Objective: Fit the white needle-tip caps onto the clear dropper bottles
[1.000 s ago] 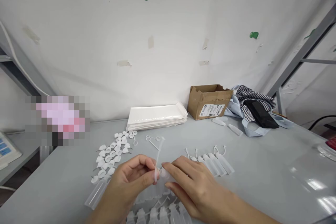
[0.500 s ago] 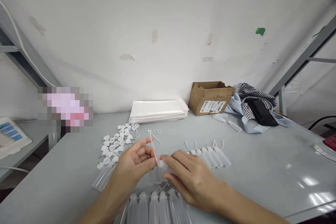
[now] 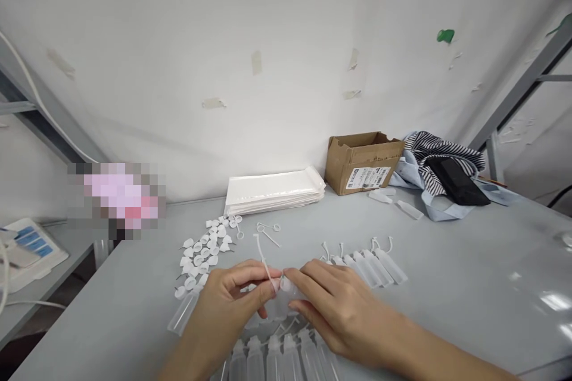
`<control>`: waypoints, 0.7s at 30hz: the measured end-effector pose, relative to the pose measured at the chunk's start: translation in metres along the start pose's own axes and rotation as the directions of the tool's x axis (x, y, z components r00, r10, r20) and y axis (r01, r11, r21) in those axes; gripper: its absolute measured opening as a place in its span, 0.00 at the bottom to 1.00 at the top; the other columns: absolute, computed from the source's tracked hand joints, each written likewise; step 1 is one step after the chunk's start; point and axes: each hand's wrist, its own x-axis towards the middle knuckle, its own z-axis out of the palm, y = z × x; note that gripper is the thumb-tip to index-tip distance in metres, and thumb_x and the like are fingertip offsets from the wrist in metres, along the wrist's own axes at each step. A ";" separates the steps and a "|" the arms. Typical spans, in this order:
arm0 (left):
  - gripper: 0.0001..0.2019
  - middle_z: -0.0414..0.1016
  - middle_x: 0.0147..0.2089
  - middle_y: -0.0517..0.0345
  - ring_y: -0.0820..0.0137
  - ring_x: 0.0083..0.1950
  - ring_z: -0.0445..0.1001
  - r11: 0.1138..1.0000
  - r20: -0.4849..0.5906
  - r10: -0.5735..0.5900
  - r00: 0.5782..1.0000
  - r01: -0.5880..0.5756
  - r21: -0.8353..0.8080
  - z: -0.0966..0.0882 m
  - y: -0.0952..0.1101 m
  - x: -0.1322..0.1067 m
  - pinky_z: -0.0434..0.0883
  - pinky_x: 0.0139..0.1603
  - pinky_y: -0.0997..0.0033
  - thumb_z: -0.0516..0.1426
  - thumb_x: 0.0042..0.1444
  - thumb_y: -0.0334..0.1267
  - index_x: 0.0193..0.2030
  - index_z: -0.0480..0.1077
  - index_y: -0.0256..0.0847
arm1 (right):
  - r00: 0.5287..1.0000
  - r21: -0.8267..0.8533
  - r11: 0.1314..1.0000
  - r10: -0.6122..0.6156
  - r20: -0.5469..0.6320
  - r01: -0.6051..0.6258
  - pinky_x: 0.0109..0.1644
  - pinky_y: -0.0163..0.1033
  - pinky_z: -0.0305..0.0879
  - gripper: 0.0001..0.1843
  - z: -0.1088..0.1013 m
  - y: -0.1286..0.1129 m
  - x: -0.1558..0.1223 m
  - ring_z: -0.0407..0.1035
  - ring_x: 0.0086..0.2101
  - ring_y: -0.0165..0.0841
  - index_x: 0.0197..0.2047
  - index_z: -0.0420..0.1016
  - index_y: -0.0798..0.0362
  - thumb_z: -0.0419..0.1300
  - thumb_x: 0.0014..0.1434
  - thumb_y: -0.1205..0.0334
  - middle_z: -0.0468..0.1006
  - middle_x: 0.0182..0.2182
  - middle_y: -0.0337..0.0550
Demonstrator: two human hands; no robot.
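Note:
My right hand is closed around a small translucent plastic bottle, its neck end facing my left hand. Thumb and forefinger of my left hand pinch the base of a thin white plastic strap beside that neck; the strap's free end sticks up. Most of the held bottle is hidden by my fingers. Below my hands lies a row of similar bottles. More bottles with straps lie right of my right hand. Several white caps are scattered beyond my left hand.
A stack of white padded envelopes lies against the wall, beside an open cardboard box. Striped cloth and a black pouch are at the back right. Loose straps lie on the grey table. Another bottle lies by my left wrist.
My left fingertips have come together at the strap's base by the bottle neck; before, the forefinger was raised along the strap. The camera view has shifted slightly.

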 end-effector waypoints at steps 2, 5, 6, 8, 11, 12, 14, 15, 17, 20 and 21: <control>0.09 0.73 0.29 0.61 0.73 0.27 0.67 0.999 0.020 -0.011 1.000 0.010 0.052 -0.002 -0.002 0.002 0.65 0.30 0.75 0.59 0.50 0.42 0.25 0.78 0.43 | 1.000 -0.009 1.000 0.000 -0.012 0.000 0.27 0.38 0.62 0.12 0.000 0.000 -0.001 0.67 0.29 0.36 0.49 0.67 0.59 0.47 0.67 0.65 0.73 0.31 0.45; 0.09 0.73 0.27 0.59 0.69 0.30 0.67 0.996 -0.016 -0.011 1.000 0.013 0.091 -0.002 -0.009 0.005 0.63 0.29 0.73 0.58 0.47 0.42 0.23 0.74 0.41 | 1.000 -0.024 1.000 -0.004 -0.023 0.004 0.28 0.38 0.62 0.12 0.001 0.000 -0.001 0.67 0.29 0.36 0.51 0.66 0.59 0.48 0.66 0.65 0.74 0.32 0.45; 0.08 0.71 0.25 0.60 0.69 0.29 0.66 0.994 -0.045 -0.011 0.999 0.016 0.112 -0.001 -0.011 0.006 0.62 0.28 0.73 0.58 0.46 0.42 0.22 0.72 0.41 | 1.000 -0.028 1.000 -0.011 -0.021 0.011 0.28 0.38 0.62 0.12 0.001 0.000 -0.001 0.67 0.29 0.36 0.51 0.66 0.60 0.49 0.66 0.66 0.74 0.32 0.45; 0.08 0.66 0.22 0.63 0.70 0.26 0.63 0.986 -0.117 0.012 0.993 0.008 0.167 0.001 -0.013 0.006 0.61 0.28 0.72 0.57 0.45 0.41 0.19 0.66 0.42 | 1.000 -0.038 0.999 -0.024 -0.015 0.024 0.28 0.37 0.62 0.13 0.001 -0.001 -0.001 0.67 0.28 0.35 0.51 0.65 0.60 0.50 0.65 0.67 0.74 0.31 0.45; 0.08 0.65 0.22 0.64 0.69 0.27 0.61 0.967 -0.184 0.082 0.979 -0.034 0.251 0.004 -0.012 0.004 0.60 0.31 0.70 0.56 0.43 0.39 0.18 0.62 0.42 | 0.999 -0.036 0.999 -0.032 0.001 0.032 0.28 0.38 0.63 0.13 0.002 -0.004 0.000 0.67 0.28 0.35 0.51 0.66 0.60 0.52 0.64 0.67 0.74 0.31 0.45; 0.07 0.66 0.23 0.63 0.69 0.29 0.61 0.960 -0.192 0.107 0.975 -0.051 0.274 0.005 -0.011 0.003 0.61 0.32 0.70 0.55 0.43 0.39 0.19 0.64 0.42 | 1.000 -0.026 0.999 -0.026 0.016 0.026 0.28 0.38 0.63 0.13 0.003 -0.005 0.000 0.67 0.29 0.35 0.51 0.67 0.60 0.53 0.64 0.67 0.74 0.32 0.45; 0.05 0.68 0.23 0.62 0.67 0.30 0.62 0.945 -0.191 0.158 0.969 -0.092 0.315 0.007 -0.008 0.001 0.61 0.34 0.69 0.55 0.44 0.37 0.20 0.69 0.43 | 0.999 -0.001 1.000 -0.013 0.050 0.013 0.30 0.38 0.65 0.14 0.004 -0.007 0.001 0.68 0.30 0.36 0.52 0.67 0.59 0.53 0.63 0.67 0.75 0.33 0.46; 0.06 0.69 0.24 0.62 0.67 0.30 0.63 0.937 -0.188 0.181 0.965 -0.111 0.330 0.008 -0.007 -0.001 0.61 0.34 0.69 0.55 0.44 0.37 0.21 0.72 0.44 | 0.998 0.008 1.000 -0.005 0.062 0.005 0.30 0.38 0.66 0.14 0.004 -0.007 0.002 0.69 0.30 0.36 0.53 0.66 0.59 0.53 0.63 0.67 0.75 0.34 0.46; 0.08 0.71 0.24 0.61 0.67 0.30 0.64 0.932 -0.176 0.209 0.962 -0.141 0.333 0.009 -0.006 -0.003 0.62 0.35 0.69 0.55 0.45 0.37 0.22 0.75 0.46 | 0.997 0.015 1.000 0.005 0.072 -0.006 0.31 0.38 0.67 0.16 0.004 -0.007 0.002 0.69 0.31 0.36 0.54 0.65 0.60 0.53 0.64 0.67 0.75 0.34 0.46; 0.08 0.74 0.27 0.60 0.66 0.32 0.66 0.944 -0.147 0.192 0.970 -0.142 0.297 0.007 -0.006 -0.004 0.64 0.36 0.69 0.56 0.48 0.39 0.24 0.77 0.47 | 0.997 0.003 1.000 0.010 0.075 -0.010 0.29 0.38 0.66 0.16 0.003 -0.006 0.002 0.69 0.30 0.35 0.54 0.66 0.60 0.53 0.64 0.67 0.74 0.33 0.46; 0.08 0.75 0.28 0.60 0.66 0.33 0.67 0.949 -0.131 0.173 0.976 -0.130 0.286 0.006 -0.006 -0.005 0.65 0.37 0.69 0.56 0.49 0.40 0.25 0.77 0.47 | 0.997 -0.002 1.000 0.010 0.078 -0.009 0.29 0.38 0.65 0.15 0.003 -0.005 0.002 0.69 0.29 0.35 0.54 0.66 0.59 0.53 0.64 0.67 0.74 0.33 0.46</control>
